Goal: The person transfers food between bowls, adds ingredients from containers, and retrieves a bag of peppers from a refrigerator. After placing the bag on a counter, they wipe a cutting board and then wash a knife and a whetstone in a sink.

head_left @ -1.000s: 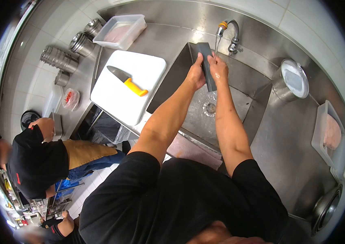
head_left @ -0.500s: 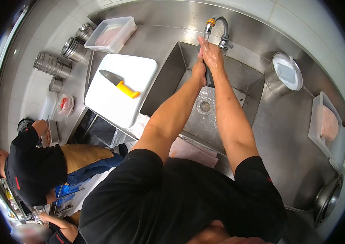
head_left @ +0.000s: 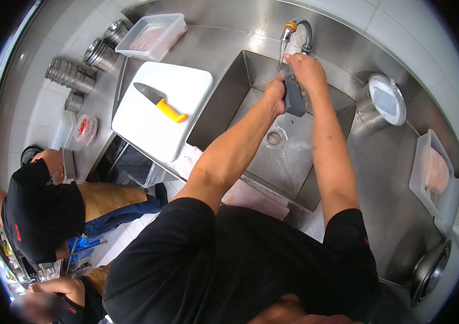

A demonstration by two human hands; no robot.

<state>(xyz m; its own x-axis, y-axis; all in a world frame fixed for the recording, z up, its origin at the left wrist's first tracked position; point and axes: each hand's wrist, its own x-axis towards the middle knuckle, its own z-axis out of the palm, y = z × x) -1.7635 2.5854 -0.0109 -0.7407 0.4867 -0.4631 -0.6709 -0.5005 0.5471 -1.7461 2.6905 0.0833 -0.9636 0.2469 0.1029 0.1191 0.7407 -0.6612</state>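
Observation:
Over the sink, a dark grey rectangular block, which looks like a sharpening stone, is held tilted beneath the running tap. My left hand is closed around its left side. My right hand is bent over the upper end, its fingers curled and partly hidden. Water streams down onto the top of the stone. To the left lies a white cutting board, and on it rests a knife with a yellow handle.
Behind the board stands a clear tub with pale contents. A metal pot and another tub are on the right counter. A pink cloth hangs at the sink's front edge. Two co-workers stand at left.
My hands have moved right and slightly apart, showing more of the grey stone and the water stream. The co-worker at lower left has shifted an arm.

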